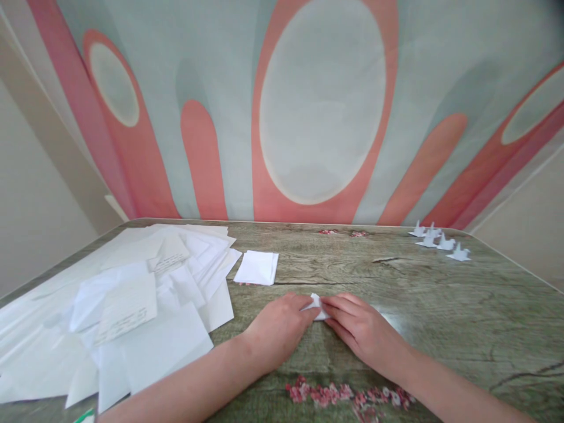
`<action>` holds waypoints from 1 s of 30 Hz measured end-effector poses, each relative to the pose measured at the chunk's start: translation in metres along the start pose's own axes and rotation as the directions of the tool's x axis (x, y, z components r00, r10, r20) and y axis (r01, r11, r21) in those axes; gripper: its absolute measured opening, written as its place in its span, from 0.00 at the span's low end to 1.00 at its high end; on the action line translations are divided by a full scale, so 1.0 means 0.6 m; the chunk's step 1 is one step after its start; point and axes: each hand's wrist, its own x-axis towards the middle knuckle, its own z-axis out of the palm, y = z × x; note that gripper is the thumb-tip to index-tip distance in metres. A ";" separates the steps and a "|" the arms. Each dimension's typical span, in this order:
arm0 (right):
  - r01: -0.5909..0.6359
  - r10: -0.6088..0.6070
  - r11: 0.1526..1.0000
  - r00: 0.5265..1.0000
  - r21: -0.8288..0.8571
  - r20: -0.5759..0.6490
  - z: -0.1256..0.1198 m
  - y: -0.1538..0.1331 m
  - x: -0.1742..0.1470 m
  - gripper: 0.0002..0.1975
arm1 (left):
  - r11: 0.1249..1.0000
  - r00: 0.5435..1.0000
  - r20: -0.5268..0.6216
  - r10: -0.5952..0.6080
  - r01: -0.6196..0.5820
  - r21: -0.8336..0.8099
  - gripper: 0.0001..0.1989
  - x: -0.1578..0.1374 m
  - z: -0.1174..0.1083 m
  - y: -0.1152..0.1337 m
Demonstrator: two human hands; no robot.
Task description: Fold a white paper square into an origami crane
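A small folded piece of white paper (321, 312) is between my two hands on the wood-patterned table, mostly covered by fingers. My left hand (282, 326) closes on its left side, the thumb and fingers pinching it. From the other side my right hand (355, 323) presses its bent fingers onto the paper's right part. A small pointed tip of the paper sticks up between the fingertips. Just beyond my left hand lies a neat stack of white paper squares (256, 268).
A loose heap of white sheets (163, 346), a few with writing, spreads over the left side. Several folded paper cranes (459, 252) stand at the far right. The table (476, 317) has printed pink flowers and ends at a patterned curtain (238, 147).
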 end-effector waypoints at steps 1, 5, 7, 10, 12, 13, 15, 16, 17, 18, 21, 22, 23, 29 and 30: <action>0.002 -0.002 1.000 1.000 -0.009 -0.011 0.001 0.004 0.002 0.13 | 1.000 1.000 -0.002 -0.002 0.002 -0.001 0.13 0.004 0.001 -0.003; 0.012 -0.014 0.999 0.999 -0.038 -0.052 0.004 0.016 0.005 0.14 | 1.000 0.999 -0.038 -0.003 0.003 0.001 0.12 0.016 0.008 -0.011; 0.021 -0.025 0.998 0.998 -0.067 -0.061 0.005 0.019 0.005 0.14 | 1.000 0.998 -0.063 0.008 -0.008 0.004 0.13 0.016 0.012 -0.014; 0.022 -0.031 0.992 0.997 -0.126 -0.069 0.009 0.017 0.002 0.13 | 1.000 0.995 -0.096 0.024 -0.025 -0.015 0.15 0.011 0.015 -0.020; 0.015 -0.028 0.987 0.996 -0.157 -0.080 0.010 0.013 0.000 0.12 | 0.998 0.993 -0.111 0.032 -0.038 -0.048 0.16 0.008 0.017 -0.024; 0.009 -0.024 0.986 0.996 -0.169 -0.087 0.011 0.010 -0.001 0.12 | 0.997 0.992 -0.117 0.039 -0.047 -0.065 0.16 0.007 0.018 -0.026; 0.001 -0.019 0.983 0.995 -0.183 -0.100 0.011 0.006 -0.003 0.11 | 0.994 0.991 -0.126 0.048 -0.060 -0.094 0.16 0.006 0.020 -0.029; -0.003 -0.017 0.983 0.994 -0.185 -0.106 0.010 0.004 -0.004 0.11 | 0.993 0.990 -0.128 0.051 -0.064 -0.104 0.16 0.006 0.020 -0.029; -0.005 -0.015 0.983 0.994 -0.184 -0.108 0.010 0.002 -0.004 0.11 | 0.991 0.990 -0.129 0.054 -0.068 -0.111 0.16 0.006 0.021 -0.030; -0.007 -0.013 0.984 0.994 -0.179 -0.110 0.010 0.001 -0.005 0.11 | 0.991 0.990 -0.129 0.056 -0.071 -0.115 0.16 0.007 0.021 -0.030; -0.017 -0.002 0.988 0.993 -0.155 -0.122 0.010 -0.002 -0.006 0.11 | 0.991 0.989 -0.135 0.054 -0.070 -0.116 0.14 0.008 0.020 -0.029; -0.024 0.005 0.989 0.992 -0.146 -0.127 0.010 -0.002 -0.007 0.11 | 0.991 0.989 -0.140 0.051 -0.067 -0.115 0.14 0.008 0.019 -0.029; -0.033 0.015 0.990 0.991 -0.135 -0.133 0.011 -0.002 -0.007 0.11 | 0.991 0.989 -0.142 0.049 -0.066 -0.114 0.13 0.008 0.019 -0.028; -0.057 0.054 0.998 0.991 -0.020 -0.122 0.014 0.001 -0.005 0.10 | 0.993 0.990 -0.137 0.021 -0.037 -0.116 0.13 0.006 0.023 -0.030; -0.057 0.055 0.998 0.991 -0.008 -0.124 0.014 0.002 -0.005 0.10 | 0.993 0.990 -0.137 0.013 -0.029 -0.115 0.13 0.006 0.024 -0.030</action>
